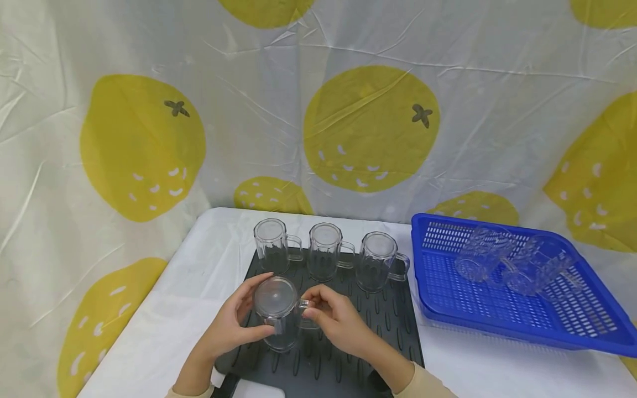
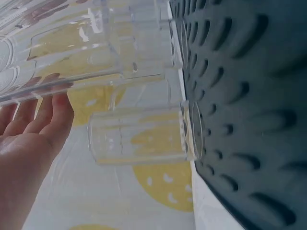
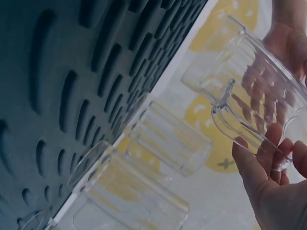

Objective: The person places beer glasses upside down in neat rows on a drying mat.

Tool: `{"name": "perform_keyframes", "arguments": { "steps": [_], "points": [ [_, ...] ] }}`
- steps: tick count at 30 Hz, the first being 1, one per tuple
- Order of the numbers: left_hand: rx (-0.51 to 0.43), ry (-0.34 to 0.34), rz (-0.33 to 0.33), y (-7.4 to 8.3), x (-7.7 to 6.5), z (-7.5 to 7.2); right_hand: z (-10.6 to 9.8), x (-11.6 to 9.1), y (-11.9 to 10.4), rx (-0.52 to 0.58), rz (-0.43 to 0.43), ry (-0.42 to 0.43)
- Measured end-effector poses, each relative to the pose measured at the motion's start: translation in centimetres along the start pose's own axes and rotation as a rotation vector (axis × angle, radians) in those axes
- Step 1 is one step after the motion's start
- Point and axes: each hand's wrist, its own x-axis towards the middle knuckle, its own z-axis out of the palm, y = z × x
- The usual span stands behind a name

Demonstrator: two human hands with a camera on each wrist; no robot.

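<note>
Between both hands is a clear glass mug, its closed base facing up, over the near part of the black ridged mat. My left hand grips the mug's body from the left, thumb on the near side and fingers behind. The right hand pinches its handle between thumb and fingers. Behind it, three similar mugs stand in a row at the mat's far edge: a left mug, a middle mug and a right mug, handles to the right.
A blue plastic basket stands at the right of the white-covered table, with clear glass mugs lying in it. At the near edge is a partly visible white object. A lemon-patterned curtain hangs behind.
</note>
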Motion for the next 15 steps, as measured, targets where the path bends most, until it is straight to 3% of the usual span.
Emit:
{"name": "perform_keyframes", "arguments": {
  "steps": [15],
  "points": [
    [0.015, 0.008, -0.034, -0.5, -1.2, -2.9, 1.9, 2.2, 0.8, 0.012, 0.042, -0.054]
  ]
}}
